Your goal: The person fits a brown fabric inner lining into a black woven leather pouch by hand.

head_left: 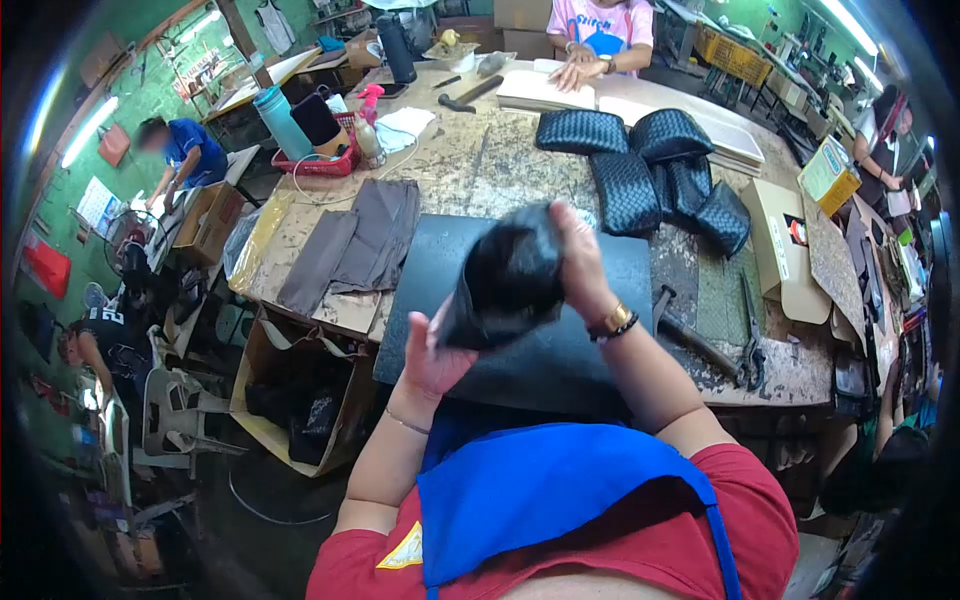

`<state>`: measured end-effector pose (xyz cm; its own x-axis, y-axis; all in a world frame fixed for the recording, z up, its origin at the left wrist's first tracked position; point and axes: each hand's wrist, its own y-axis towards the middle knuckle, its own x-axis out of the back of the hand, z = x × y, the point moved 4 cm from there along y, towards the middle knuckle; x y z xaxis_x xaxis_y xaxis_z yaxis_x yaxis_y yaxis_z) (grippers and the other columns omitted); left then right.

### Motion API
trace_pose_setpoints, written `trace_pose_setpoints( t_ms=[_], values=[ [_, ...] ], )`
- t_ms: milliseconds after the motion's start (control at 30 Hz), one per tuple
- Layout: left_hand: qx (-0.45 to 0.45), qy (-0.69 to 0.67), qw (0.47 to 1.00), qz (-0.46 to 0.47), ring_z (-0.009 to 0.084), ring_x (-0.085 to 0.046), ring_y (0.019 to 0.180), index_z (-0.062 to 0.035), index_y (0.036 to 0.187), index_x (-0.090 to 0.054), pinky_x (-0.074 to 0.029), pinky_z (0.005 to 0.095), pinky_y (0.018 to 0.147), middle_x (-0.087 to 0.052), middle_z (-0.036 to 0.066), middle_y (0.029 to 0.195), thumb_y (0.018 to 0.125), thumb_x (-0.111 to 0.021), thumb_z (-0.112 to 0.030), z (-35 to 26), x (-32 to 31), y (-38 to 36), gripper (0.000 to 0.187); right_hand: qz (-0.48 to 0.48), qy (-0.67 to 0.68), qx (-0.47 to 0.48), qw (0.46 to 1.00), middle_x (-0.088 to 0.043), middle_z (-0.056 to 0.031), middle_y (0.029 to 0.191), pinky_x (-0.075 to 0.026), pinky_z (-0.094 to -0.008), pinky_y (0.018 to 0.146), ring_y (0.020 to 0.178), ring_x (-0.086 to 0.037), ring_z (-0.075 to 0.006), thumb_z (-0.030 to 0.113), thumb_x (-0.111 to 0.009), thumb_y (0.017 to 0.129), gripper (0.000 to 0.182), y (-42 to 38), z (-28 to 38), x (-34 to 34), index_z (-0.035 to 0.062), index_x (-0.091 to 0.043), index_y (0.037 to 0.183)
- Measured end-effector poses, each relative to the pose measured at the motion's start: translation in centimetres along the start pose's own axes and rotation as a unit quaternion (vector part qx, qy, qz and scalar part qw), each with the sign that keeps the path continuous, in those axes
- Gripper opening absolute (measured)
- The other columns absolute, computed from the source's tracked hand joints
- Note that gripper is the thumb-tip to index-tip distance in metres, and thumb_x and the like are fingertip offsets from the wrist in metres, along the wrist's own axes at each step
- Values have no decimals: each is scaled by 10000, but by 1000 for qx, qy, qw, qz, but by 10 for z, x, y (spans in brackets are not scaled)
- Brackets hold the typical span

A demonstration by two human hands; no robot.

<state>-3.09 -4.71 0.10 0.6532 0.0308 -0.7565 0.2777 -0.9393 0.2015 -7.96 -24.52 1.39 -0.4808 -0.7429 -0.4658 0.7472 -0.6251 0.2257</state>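
Note:
A dark, shiny black leather-like piece (510,270), blurred by motion, is held up between my two hands above a flat dark board (420,270). My right hand (583,262) grips its upper right edge. The lower left end rests in my left hand (440,360), whose thumb points up while the fingers go partly out of sight behind the piece. Several black woven-pattern pouches (625,190) are piled beyond my right hand. A hammer (695,335) and a pair of scissors (752,335) lie right of the board.
Folded dark cloth pieces (355,240) lie left of the board. A red basket (325,165) holds a bottle (280,115). Another hammer (472,97) lies farther back. Across the table, a person's hands (580,70) rest on stacked pale sheets (545,92). An open cardboard box (780,250) stands right.

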Motion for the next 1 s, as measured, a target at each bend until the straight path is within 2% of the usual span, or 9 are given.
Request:
trace_pose_setpoints(
  t_ms=[233, 367, 467, 533, 633, 700, 800, 900, 1000],
  values=[
    [-149, 11, 970, -191, 288, -492, 1327, -27, 1428, -443, -421, 450, 1099, -504, 142, 1443, 991, -468, -554, -9, 37, 22, 684, 17, -30, 47, 998, -593, -21, 1163, -454, -216, 900, 1044, -555, -73, 355, -371, 1087, 416, -7, -22, 1, 29, -515, 1301],
    [-170, 38, 965, -196, 225, -590, 1195, -45, 1348, -519, -457, 401, 1046, -615, 90, 1295, 996, -462, -557, -39, 32, 34, 624, 3, 81, -138, 987, -410, -155, 1470, -414, -443, 1039, 1277, -464, -215, 578, -438, 1002, 657, -6, -36, 21, 107, -390, 1458],
    [-165, 114, 957, -208, 188, -629, 1097, -51, 1290, -551, -495, 360, 976, -646, 65, 1200, 979, -557, -492, -56, 40, 38, 540, 101, -201, 79, 971, -335, -179, 1532, -340, -510, 1104, 1379, -384, -294, 451, -670, 897, 734, 12, 19, 14, 141, -361, 1486],
    [-141, 170, 952, -210, 163, -641, 1039, -62, 1281, -543, -525, 328, 905, -641, 53, 1164, 964, -635, -401, -60, 38, 44, 473, 258, -412, 239, 841, -391, -195, 1501, -318, -464, 1138, 1405, -370, -341, 255, -761, 796, 752, 12, 64, -22, 134, -418, 1454],
    [-101, 267, 937, -201, 149, -642, 1007, -73, 1301, -513, -535, 317, 878, -630, 54, 1155, 964, -647, -364, -56, 22, 54, 465, 404, -403, 166, 805, -456, -209, 1444, -442, -425, 1052, 1296, -496, -379, 72, -679, 796, 640, 5, 60, -58, 139, -489, 1404],
    [-125, 285, 923, -225, 213, -552, 1174, -81, 1463, -306, -502, 338, 941, -457, 137, 1377, 860, -762, -418, -52, 20, 60, 828, 341, -446, 215, 800, -489, -203, 1409, -471, -411, 1016, 1251, -535, -377, 0, -620, 792, 612, 14, 43, -49, 127, -511, 1382],
    [-283, 597, 734, -161, 350, -434, 1298, -64, 1511, -167, -390, 433, 1076, -260, 193, 1493, 696, -874, -472, -44, 1, 48, 1153, 204, -473, 235, 824, -563, -166, 1311, -495, -405, 977, 1186, -575, -373, -77, -544, 778, 555, 14, 30, -41, 109, -573, 1301],
    [-281, 761, 558, -175, 370, -417, 1345, -15, 1432, -395, -396, 437, 1077, -344, 238, 1481, 771, -827, -204, -32, -6, 43, 812, 141, -500, 214, 827, -585, -139, 1263, -509, -419, 929, 1133, -593, -365, -43, -589, 784, 496, 4, 24, -38, 109, -594, 1256],
    [-286, 732, 583, -205, 371, -561, 1197, -3, 1226, -617, -450, 402, 1021, -568, 210, 1308, 876, -669, -58, -31, 8, 43, 357, 127, -536, 213, 807, -605, -122, 1212, -519, -424, 884, 1082, -609, -352, 16, -660, 782, 457, -9, 18, -34, 103, -606, 1227]
  ],
)
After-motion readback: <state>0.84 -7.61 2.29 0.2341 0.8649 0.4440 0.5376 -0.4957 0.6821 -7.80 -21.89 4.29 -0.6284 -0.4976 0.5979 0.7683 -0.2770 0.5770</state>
